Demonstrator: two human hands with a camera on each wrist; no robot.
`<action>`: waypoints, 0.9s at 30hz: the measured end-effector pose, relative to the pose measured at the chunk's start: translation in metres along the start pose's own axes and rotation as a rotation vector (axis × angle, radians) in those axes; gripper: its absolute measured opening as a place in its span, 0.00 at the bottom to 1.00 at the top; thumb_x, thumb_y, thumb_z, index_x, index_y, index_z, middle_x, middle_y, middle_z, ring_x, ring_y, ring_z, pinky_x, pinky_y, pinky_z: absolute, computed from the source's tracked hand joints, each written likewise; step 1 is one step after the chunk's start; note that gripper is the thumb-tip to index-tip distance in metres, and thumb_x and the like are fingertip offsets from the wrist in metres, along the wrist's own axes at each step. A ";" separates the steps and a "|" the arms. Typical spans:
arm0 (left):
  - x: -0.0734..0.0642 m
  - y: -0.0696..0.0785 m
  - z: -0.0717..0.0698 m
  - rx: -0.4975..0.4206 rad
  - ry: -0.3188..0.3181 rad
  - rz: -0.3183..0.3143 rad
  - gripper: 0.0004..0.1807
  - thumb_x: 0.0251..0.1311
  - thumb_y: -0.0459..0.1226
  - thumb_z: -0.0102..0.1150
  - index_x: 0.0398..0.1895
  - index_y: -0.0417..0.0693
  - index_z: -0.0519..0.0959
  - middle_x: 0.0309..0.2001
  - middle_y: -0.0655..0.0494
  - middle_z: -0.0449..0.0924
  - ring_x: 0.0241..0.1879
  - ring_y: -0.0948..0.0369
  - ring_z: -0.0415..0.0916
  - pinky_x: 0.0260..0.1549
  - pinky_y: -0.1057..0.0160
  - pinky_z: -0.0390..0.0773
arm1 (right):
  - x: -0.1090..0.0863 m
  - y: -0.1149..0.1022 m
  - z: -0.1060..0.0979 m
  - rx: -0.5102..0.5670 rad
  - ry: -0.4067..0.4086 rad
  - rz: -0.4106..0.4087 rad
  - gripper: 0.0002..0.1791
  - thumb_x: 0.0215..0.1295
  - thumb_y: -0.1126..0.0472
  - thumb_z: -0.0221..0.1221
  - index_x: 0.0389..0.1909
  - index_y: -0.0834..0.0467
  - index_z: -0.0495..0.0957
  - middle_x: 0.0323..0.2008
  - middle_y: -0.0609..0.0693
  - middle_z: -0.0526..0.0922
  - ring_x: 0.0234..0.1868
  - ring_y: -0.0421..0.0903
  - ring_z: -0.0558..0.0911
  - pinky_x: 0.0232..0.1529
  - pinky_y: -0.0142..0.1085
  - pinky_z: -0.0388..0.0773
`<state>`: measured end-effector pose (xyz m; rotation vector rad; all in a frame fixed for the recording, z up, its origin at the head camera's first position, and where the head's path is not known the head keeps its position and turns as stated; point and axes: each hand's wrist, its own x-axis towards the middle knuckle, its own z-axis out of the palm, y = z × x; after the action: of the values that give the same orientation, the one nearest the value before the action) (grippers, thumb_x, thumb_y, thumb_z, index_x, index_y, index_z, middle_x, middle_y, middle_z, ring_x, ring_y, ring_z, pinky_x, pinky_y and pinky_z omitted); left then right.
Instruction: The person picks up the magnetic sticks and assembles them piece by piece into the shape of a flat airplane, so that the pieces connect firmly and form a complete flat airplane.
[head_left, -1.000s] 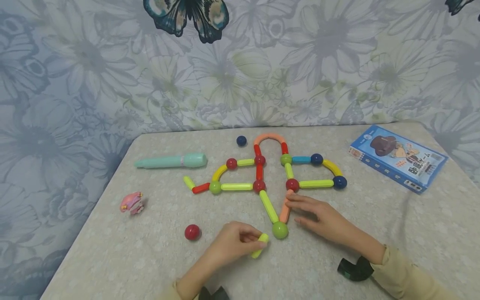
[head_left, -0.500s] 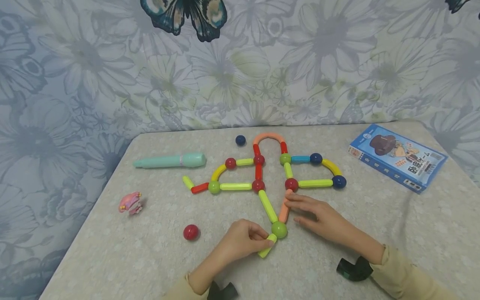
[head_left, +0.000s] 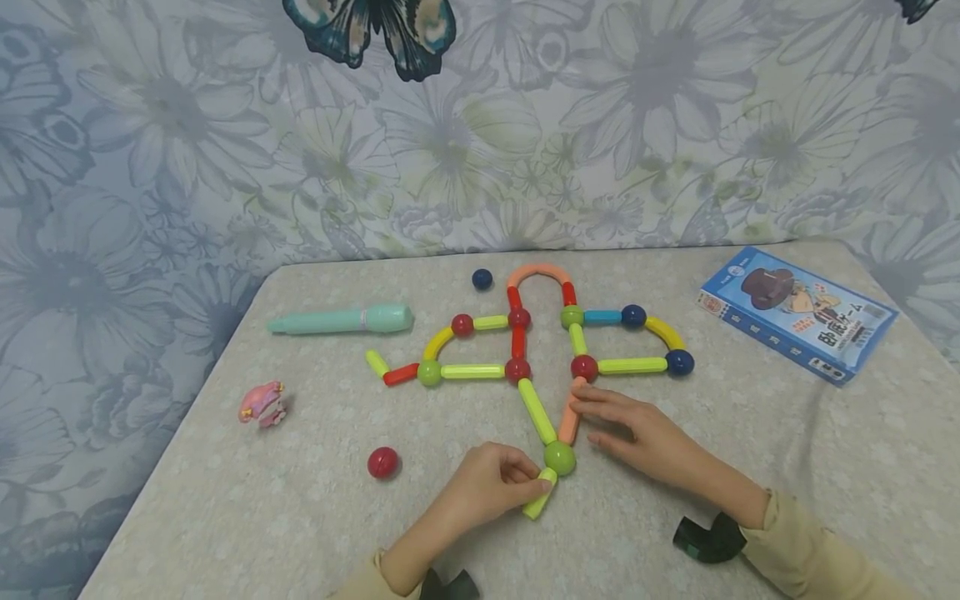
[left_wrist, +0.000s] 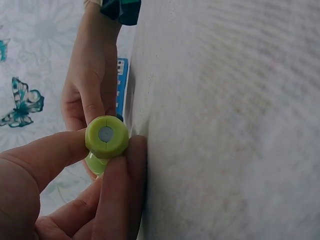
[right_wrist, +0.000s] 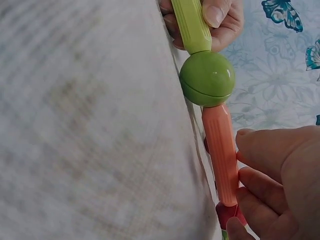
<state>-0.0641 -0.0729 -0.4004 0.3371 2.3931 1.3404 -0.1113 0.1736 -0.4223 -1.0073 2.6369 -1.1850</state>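
Observation:
My left hand point(head_left: 486, 485) pinches a short yellow-green magnetic stick point(head_left: 540, 497) between thumb and fingers. Its far end meets the large green ball point(head_left: 559, 458) at the bottom point of a flat figure of magnetic sticks and balls. In the left wrist view the stick's near end point(left_wrist: 106, 136) faces the camera, with a grey metal disc in it. My right hand point(head_left: 637, 433) rests beside the orange stick point(right_wrist: 221, 155), its loosely bent fingers touching it near the red ball point(head_left: 584, 367). The orange stick joins that red ball to the green ball.
A loose red ball point(head_left: 383, 462) and a pink figurine point(head_left: 262, 404) lie at left. Behind are a mint-green pen-like tube point(head_left: 341, 320) and a dark blue ball point(head_left: 482, 279). A blue box point(head_left: 797, 312) lies at back right, before a flower-patterned wall covering point(head_left: 480, 125).
My left hand has moved slightly right and brought the yellow-green stick from beside the green ball into contact with it. My right hand has stayed in place.

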 end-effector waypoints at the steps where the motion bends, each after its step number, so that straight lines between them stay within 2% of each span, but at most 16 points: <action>1: 0.000 0.000 0.000 -0.001 -0.001 0.001 0.11 0.51 0.41 0.68 0.28 0.40 0.83 0.22 0.61 0.77 0.22 0.65 0.73 0.21 0.67 0.73 | 0.000 -0.001 0.000 -0.002 0.003 0.001 0.26 0.60 0.65 0.62 0.61 0.56 0.72 0.65 0.49 0.65 0.66 0.49 0.61 0.57 0.46 0.64; 4: 0.001 0.000 0.001 -0.006 -0.005 0.006 0.10 0.51 0.40 0.68 0.28 0.40 0.83 0.22 0.61 0.77 0.22 0.65 0.73 0.21 0.67 0.73 | -0.001 -0.004 0.001 -0.004 0.025 -0.039 0.26 0.58 0.66 0.64 0.59 0.56 0.73 0.63 0.49 0.67 0.64 0.48 0.64 0.56 0.46 0.65; 6: 0.001 0.000 0.001 -0.010 -0.008 0.011 0.10 0.51 0.40 0.68 0.28 0.40 0.83 0.22 0.61 0.77 0.22 0.65 0.73 0.21 0.68 0.73 | -0.002 -0.007 0.002 -0.002 0.023 -0.106 0.27 0.55 0.67 0.66 0.58 0.55 0.74 0.61 0.49 0.70 0.62 0.48 0.66 0.56 0.46 0.67; 9: 0.001 -0.002 0.000 -0.020 -0.014 0.022 0.11 0.51 0.40 0.68 0.28 0.41 0.83 0.22 0.61 0.78 0.22 0.66 0.74 0.21 0.68 0.73 | -0.003 -0.013 0.006 -0.011 -0.033 -0.221 0.28 0.54 0.63 0.67 0.58 0.53 0.74 0.56 0.45 0.72 0.58 0.44 0.69 0.54 0.43 0.69; 12: 0.000 -0.006 -0.002 -0.061 -0.037 0.011 0.11 0.52 0.40 0.68 0.31 0.40 0.84 0.23 0.60 0.79 0.23 0.65 0.75 0.23 0.68 0.74 | 0.000 -0.017 0.010 -0.036 -0.086 -0.300 0.28 0.55 0.59 0.67 0.59 0.50 0.74 0.54 0.41 0.71 0.54 0.41 0.68 0.52 0.40 0.69; 15: -0.004 -0.010 -0.005 -0.141 -0.080 -0.044 0.11 0.51 0.36 0.69 0.35 0.39 0.83 0.26 0.58 0.80 0.25 0.64 0.77 0.25 0.67 0.75 | 0.003 -0.020 0.014 -0.073 -0.088 -0.316 0.26 0.54 0.57 0.68 0.56 0.48 0.76 0.51 0.41 0.70 0.52 0.40 0.68 0.50 0.40 0.70; 18: -0.010 -0.013 -0.007 -0.210 -0.112 -0.085 0.13 0.50 0.34 0.69 0.39 0.39 0.83 0.28 0.56 0.81 0.28 0.62 0.78 0.28 0.66 0.77 | 0.006 -0.022 0.017 -0.116 -0.076 -0.282 0.23 0.52 0.55 0.69 0.52 0.43 0.78 0.49 0.39 0.70 0.49 0.39 0.68 0.48 0.40 0.70; 22: -0.013 -0.015 -0.007 -0.231 -0.115 -0.070 0.13 0.50 0.35 0.69 0.40 0.40 0.83 0.28 0.56 0.81 0.29 0.61 0.79 0.29 0.66 0.77 | 0.008 -0.022 0.021 -0.157 -0.056 -0.253 0.22 0.51 0.53 0.70 0.49 0.40 0.80 0.46 0.38 0.69 0.47 0.38 0.67 0.47 0.39 0.68; 27: -0.017 -0.018 -0.007 -0.260 -0.110 -0.066 0.13 0.51 0.34 0.68 0.40 0.39 0.82 0.30 0.55 0.82 0.31 0.61 0.79 0.30 0.67 0.77 | 0.012 -0.022 0.026 -0.162 -0.026 -0.312 0.16 0.52 0.53 0.68 0.44 0.40 0.82 0.46 0.41 0.70 0.45 0.40 0.67 0.46 0.39 0.67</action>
<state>-0.0525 -0.0946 -0.4092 0.2496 2.0912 1.5374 -0.1004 0.1394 -0.4235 -1.4967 2.6592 -1.0083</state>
